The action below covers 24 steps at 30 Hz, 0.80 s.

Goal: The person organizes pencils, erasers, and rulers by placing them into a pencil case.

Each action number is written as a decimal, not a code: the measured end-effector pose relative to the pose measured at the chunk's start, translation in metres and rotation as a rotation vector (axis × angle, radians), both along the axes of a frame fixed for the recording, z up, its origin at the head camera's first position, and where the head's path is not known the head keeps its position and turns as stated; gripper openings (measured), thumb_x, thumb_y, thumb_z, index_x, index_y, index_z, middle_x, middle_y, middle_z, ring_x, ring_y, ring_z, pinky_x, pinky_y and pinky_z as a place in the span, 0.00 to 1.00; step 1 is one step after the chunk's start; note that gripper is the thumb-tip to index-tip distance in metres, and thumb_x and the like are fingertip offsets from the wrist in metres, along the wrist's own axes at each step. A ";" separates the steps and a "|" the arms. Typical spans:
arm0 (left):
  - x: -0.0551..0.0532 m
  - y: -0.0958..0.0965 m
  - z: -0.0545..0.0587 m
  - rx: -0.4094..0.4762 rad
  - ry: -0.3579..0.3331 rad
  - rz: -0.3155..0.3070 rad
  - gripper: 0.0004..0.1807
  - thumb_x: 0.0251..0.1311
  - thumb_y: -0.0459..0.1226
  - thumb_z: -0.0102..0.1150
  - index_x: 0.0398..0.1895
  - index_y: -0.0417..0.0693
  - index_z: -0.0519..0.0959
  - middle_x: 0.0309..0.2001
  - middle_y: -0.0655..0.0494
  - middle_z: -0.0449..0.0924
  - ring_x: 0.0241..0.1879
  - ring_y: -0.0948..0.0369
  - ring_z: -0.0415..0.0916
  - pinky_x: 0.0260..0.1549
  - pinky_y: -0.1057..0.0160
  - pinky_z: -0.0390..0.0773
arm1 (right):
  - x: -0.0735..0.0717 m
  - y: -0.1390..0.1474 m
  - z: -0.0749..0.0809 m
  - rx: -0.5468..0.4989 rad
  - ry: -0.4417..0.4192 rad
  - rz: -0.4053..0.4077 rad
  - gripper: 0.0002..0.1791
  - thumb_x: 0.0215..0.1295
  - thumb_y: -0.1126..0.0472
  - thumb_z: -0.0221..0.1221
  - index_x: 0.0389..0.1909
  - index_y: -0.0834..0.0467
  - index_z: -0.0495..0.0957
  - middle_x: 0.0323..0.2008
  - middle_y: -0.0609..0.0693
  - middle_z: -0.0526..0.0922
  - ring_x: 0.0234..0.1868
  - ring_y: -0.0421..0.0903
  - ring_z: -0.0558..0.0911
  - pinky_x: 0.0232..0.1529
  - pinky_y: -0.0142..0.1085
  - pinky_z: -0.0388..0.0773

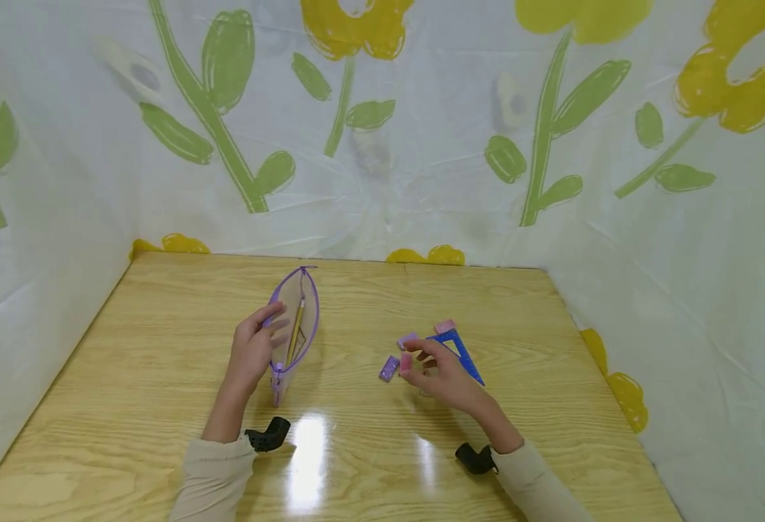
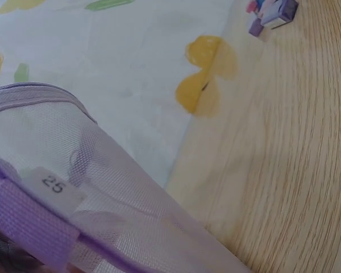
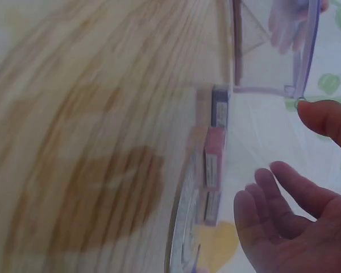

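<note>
My left hand (image 1: 254, 346) grips the near-left side of a mesh pencil pouch (image 1: 313, 333) with purple edging, its fingers reaching over the rim into the unzipped mouth. Inside lies a yellow pencil (image 1: 298, 325); through the mesh in the right wrist view a triangular outline shows. A label reading 25 (image 2: 54, 185) is on the pouch's side. Over a group of small block erasers, my right hand (image 1: 446, 373) hovers with thumb and fingers apart and nothing between them. Closest to its fingertips is a pink eraser (image 1: 406, 362), standing on the table beside a purple eraser (image 1: 389, 368).
Another purple eraser (image 1: 407, 339) and a second pink one (image 1: 445, 326) lie behind the right hand. A blue set square (image 1: 465, 357) is partly covered by that hand. A clear flat piece (image 3: 184, 222) lies near the erasers. Flowered white curtains (image 1: 389, 181) enclose the wooden table (image 1: 180, 304).
</note>
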State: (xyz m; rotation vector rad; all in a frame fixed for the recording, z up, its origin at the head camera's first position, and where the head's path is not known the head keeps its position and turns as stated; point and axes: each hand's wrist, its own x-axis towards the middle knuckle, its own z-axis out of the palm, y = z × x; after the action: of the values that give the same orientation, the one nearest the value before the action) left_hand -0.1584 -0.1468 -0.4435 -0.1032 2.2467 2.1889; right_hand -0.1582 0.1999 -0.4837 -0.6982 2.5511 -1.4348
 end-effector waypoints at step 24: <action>0.000 -0.002 0.000 0.005 -0.002 0.000 0.29 0.72 0.25 0.27 0.76 0.29 0.57 0.76 0.37 0.59 0.71 0.42 0.64 0.69 0.49 0.72 | -0.012 -0.018 -0.005 0.243 0.089 0.059 0.22 0.61 0.61 0.70 0.54 0.65 0.81 0.44 0.57 0.75 0.40 0.47 0.71 0.36 0.29 0.70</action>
State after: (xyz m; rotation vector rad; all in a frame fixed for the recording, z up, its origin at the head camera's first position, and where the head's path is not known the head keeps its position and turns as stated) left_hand -0.1581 -0.1493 -0.4437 -0.1047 2.2402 2.1935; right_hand -0.1707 0.1816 -0.4890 -0.8044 2.6852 -1.0733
